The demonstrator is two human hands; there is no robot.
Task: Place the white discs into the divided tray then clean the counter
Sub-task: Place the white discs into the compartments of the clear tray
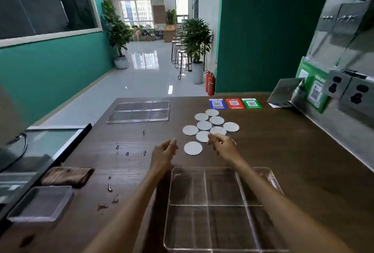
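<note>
Nine white discs (204, 125) are seen clustered on the bench (283, 151) at centre frame, none yet in the divided tray (204, 188) at the lower centre. The first pick-up appears to be in hand; a pinch on the nearest disc's edge is called for next. The right hand (221, 145) is held over the cluster, fingers loosely curled, nothing gripped. The left hand (165, 151) is half closed and empty beside it.

Left hand (165, 151) and right hand (221, 145) extended forward, fingers loosely curled.
</note>
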